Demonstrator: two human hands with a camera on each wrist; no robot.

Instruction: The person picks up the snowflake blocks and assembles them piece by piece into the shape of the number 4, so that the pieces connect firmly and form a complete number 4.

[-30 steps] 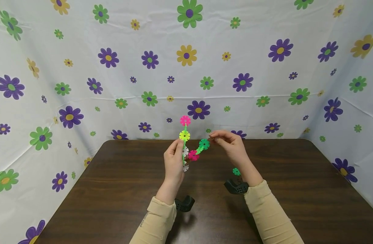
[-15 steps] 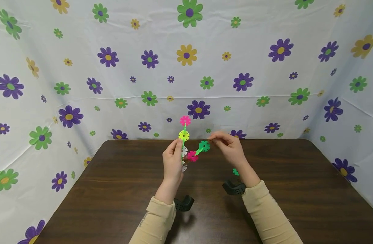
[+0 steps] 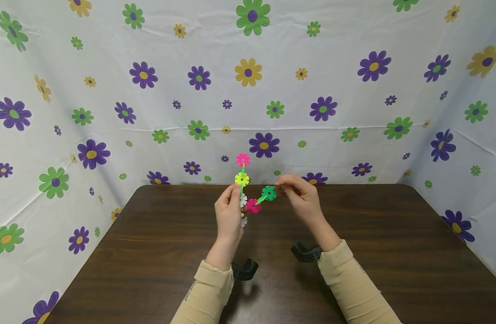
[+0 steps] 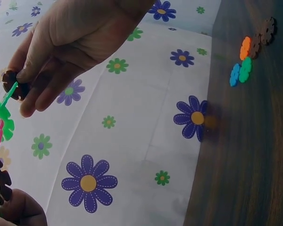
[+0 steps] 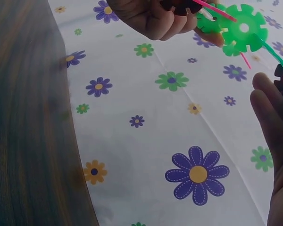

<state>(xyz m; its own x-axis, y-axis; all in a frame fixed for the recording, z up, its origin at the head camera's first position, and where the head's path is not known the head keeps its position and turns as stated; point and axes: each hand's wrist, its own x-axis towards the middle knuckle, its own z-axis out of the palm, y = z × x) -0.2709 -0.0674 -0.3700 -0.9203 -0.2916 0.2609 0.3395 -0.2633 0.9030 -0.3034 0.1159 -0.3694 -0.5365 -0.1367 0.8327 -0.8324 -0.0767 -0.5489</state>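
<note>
My left hand [image 3: 229,213] grips a branching chain of notched plastic discs between thumb and fingers, above the table. Upward from the grip run a yellow disc [image 3: 241,179] and a pink disc [image 3: 243,159], joined by a green disc seen edge-on. A side branch goes right through a magenta disc [image 3: 254,206] to a dark green disc [image 3: 269,193]. At that branch's end my right hand [image 3: 304,198] pinches a brown disc [image 4: 20,85], which touches the green disc's edge in the left wrist view. White discs [image 3: 243,220] show beside my left palm, partly hidden.
Loose discs lie on the dark wooden table [image 3: 159,252]: orange [image 4: 245,47], blue [image 4: 234,75], green [image 4: 245,69] and brown [image 4: 268,31]. The right arm hides them in the head view. A flowered cloth [image 3: 337,157] hangs behind the table.
Both hands and the chain have shifted slightly left, the right hand a little more. A green disc on the table, visible before beside the right wrist, is now hidden behind the arm.
</note>
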